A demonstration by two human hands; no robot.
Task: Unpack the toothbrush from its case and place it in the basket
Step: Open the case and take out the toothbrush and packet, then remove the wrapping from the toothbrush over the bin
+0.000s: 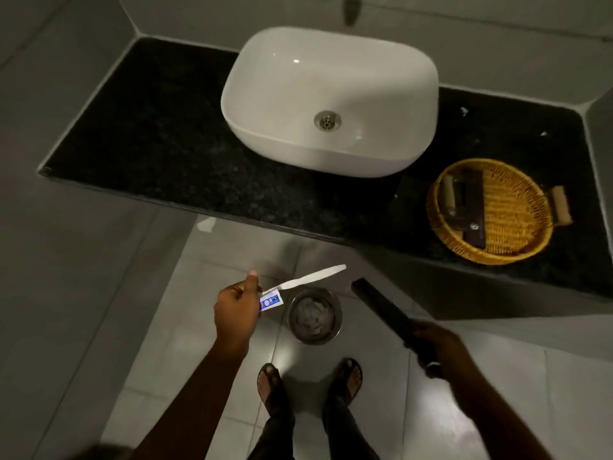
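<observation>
Left hand (234, 310) pinching toothbrush (308, 278) and sachet (270, 301); blurred right hand (441, 351) clutching dark case (388, 307).

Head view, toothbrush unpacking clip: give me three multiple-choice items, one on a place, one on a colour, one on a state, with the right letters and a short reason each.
1. Where does the basket stand?
A. on the floor
B. on the dark counter, right of the sink
C. inside the sink

2. What colour is the toothbrush?
A. white
B. red
C. black

3. What is the state of the toothbrush?
A. lying in the basket
B. lying in the bin
C. out of the case, held in the left hand

Answers:
1 B: the basket sits on the counter beside the sink.
2 A: its handle and head look white.
3 C: the left hand grips it, while the right hand holds the dark case.
</observation>
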